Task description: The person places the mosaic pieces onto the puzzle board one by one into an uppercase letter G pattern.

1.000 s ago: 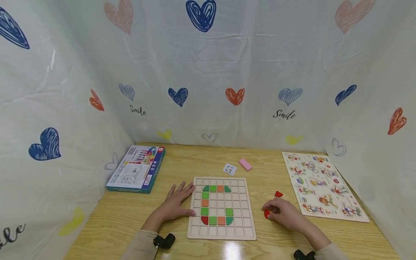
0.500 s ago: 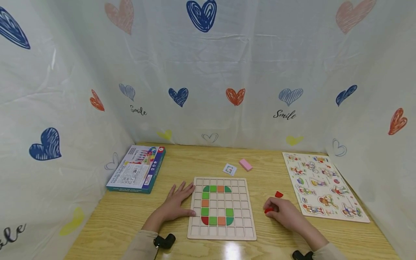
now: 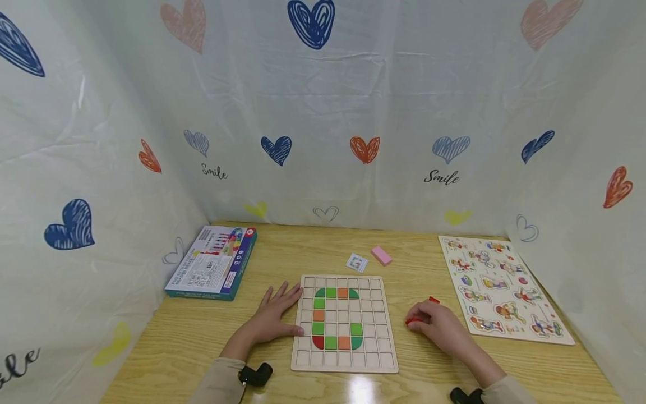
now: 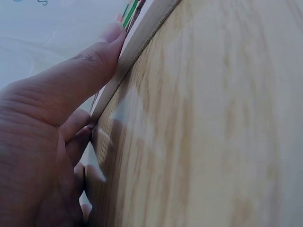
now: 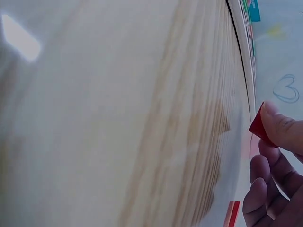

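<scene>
Between thumb and forefinger my right hand (image 3: pixel 440 328) pinches a red piece (image 5: pixel 260 127) with a pointed corner, just over the table right of the grid board. Another red piece (image 3: pixel 434 299) lies on the table behind those fingers. My left hand (image 3: pixel 272 318) is spread out, its thumb and fingertips touching the left edge of the wooden grid board (image 3: pixel 343 362). Green, orange and dark red tiles sit in the board's squares, some corner ones rounded. In the left wrist view the thumb (image 4: pixel 102 52) rests against the board's side (image 4: pixel 137 45).
A small printed card (image 3: pixel 356 262) and a pink block (image 3: pixel 381 256) lie behind the board. At the back left is a flat box (image 3: pixel 212 264); a picture puzzle board (image 3: pixel 504 292) lies on the right. A heart-printed curtain (image 3: pixel 323 112) surrounds the table.
The right fingers have tilted the red piece, which shows thinner from above now, and the hand has shifted slightly left since half a second ago. My left hand and the board stay put.
</scene>
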Demonstrator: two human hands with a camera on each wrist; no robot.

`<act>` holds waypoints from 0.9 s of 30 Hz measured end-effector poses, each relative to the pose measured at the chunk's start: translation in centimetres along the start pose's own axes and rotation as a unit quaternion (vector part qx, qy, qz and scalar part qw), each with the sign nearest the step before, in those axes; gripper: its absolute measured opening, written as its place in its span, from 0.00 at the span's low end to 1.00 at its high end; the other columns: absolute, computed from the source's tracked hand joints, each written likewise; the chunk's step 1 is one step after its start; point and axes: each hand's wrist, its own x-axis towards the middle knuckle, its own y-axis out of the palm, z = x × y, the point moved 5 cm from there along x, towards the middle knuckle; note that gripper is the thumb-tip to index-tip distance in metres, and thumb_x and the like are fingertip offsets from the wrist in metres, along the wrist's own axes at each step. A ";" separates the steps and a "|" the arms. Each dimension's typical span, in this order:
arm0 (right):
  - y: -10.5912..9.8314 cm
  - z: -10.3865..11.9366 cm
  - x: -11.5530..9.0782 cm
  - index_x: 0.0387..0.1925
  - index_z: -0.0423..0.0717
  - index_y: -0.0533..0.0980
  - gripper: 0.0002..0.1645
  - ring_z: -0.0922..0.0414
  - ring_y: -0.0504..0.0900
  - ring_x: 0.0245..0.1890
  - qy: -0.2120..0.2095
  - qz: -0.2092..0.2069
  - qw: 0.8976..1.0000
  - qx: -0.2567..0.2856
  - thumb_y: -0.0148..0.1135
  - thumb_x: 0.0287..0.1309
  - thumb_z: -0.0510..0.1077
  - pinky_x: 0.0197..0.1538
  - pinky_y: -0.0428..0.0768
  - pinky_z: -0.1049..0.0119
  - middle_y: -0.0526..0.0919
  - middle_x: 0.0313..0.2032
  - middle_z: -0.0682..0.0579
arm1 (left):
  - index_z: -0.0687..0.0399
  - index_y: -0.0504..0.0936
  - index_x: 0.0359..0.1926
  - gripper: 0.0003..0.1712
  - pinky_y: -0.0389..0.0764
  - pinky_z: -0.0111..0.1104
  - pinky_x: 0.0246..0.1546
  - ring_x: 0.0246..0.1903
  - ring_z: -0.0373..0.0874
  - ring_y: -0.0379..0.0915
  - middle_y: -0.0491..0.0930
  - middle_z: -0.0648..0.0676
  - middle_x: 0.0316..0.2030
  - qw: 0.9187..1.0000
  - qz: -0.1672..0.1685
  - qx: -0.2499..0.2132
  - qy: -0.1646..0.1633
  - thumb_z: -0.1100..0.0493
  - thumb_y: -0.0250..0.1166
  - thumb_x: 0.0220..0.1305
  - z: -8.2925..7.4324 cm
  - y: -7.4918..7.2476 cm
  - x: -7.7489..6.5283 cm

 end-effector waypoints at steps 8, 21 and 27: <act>0.2 0.9 0.4 0.33 0.58 0.81 0.07 0.67 0.72 0.28 -0.005 -0.011 1.000 0.013 0.75 0.57 0.45 0.33 0.74 0.70 0.77 0.30 0.61 | 0.53 0.58 0.79 0.58 0.27 0.58 0.75 0.79 0.60 0.34 0.52 0.55 0.79 1.000 -0.003 0.004 -0.003 0.33 0.72 0.57 0.1 0.1 -0.1; 1.4 1.6 1.5 0.37 0.55 0.80 0.06 0.64 0.76 0.29 0.041 -0.006 0.998 0.047 0.72 0.61 0.44 0.34 0.76 0.70 0.80 0.29 0.62 | 0.54 0.57 0.80 0.58 0.27 0.59 0.75 0.79 0.60 0.33 0.51 0.55 0.80 1.000 0.003 0.000 -0.001 0.33 0.71 0.58 0.0 0.0 -0.1; 1.9 2.5 2.1 0.47 0.55 0.81 0.11 0.63 0.77 0.31 0.029 0.001 0.998 0.059 0.70 0.64 0.44 0.35 0.77 0.70 0.79 0.32 0.61 | 0.53 0.58 0.79 0.58 0.28 0.58 0.75 0.79 0.60 0.34 0.52 0.55 0.79 1.000 -0.003 0.003 -0.003 0.33 0.72 0.57 0.0 0.0 0.0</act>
